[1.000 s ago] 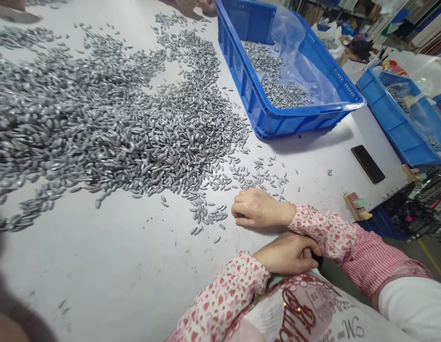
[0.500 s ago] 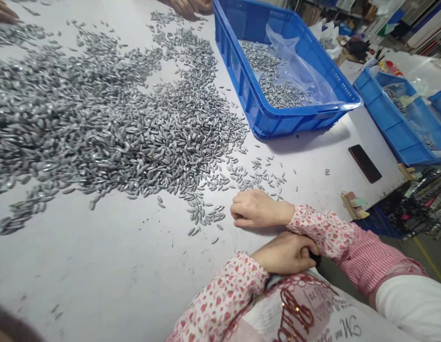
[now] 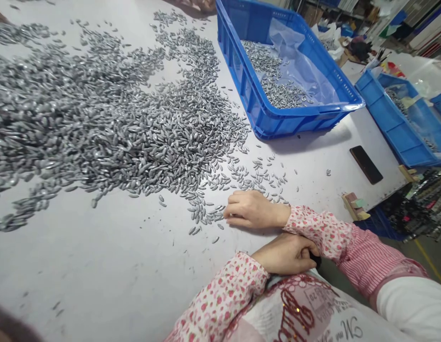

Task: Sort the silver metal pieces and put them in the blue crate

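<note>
A broad heap of small grey, shiny, seed-shaped pieces spreads over the white table. My right hand rests palm down beside the heap's near edge. Its fingers are bent and slightly apart, with the tips at a few loose pieces; nothing shows in its grasp. Closer to my body, my left hand lies below my right wrist. Its fingers are curled in, and a small dark thing shows partly at them; I cannot make out what it is.
A blue crate lined with clear plastic holds more grey pieces beyond my right hand. Near the table's right edge lie a dark phone and wooden blocks. A second blue crate stands further right. Another person's hand shows at the top.
My right hand has slid slightly left to the loose pieces, and its fingers have loosened. My left hand stays put. The other people's hands at the top have shifted towards the frame edge.
</note>
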The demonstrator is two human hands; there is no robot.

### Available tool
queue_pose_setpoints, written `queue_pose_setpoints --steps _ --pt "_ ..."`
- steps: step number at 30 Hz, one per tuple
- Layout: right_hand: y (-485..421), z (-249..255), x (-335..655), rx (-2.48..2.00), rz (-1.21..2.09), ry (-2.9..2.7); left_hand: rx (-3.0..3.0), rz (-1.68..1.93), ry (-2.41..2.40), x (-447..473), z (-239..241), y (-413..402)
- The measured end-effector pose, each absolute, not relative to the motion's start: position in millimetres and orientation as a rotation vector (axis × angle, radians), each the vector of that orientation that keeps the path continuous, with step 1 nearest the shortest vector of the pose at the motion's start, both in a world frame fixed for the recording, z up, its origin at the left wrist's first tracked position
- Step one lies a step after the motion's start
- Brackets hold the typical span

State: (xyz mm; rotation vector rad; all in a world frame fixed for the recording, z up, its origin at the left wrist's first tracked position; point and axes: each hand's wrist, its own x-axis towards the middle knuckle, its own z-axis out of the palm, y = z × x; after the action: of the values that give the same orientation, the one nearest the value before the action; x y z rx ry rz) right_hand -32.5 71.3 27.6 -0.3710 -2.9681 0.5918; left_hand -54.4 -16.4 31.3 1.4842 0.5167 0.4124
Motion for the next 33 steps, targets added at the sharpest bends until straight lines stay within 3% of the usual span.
queue_pose_setpoints --steps 6,10,18,33 --pt "79.1 29.8 -37.1 -0.243 0.600 -3.023 1.477 0.434 0.515 -54.4 30.1 -15.9" --pt "85.4 30.4 -31.4 -0.481 0.741 -2.917 1.488 0.454 0.511 -52.1 28.1 -15.9" --pt "77.6 25.2 -44.1 -0.572 0.466 -3.002 1.537 0.451 0.539 -53.1 31.1 -16.4" --pt "86.4 25.8 -58.4 -0.587 0.557 -2.982 1.581 0.437 0.555 -52.2 27.2 -14.8"
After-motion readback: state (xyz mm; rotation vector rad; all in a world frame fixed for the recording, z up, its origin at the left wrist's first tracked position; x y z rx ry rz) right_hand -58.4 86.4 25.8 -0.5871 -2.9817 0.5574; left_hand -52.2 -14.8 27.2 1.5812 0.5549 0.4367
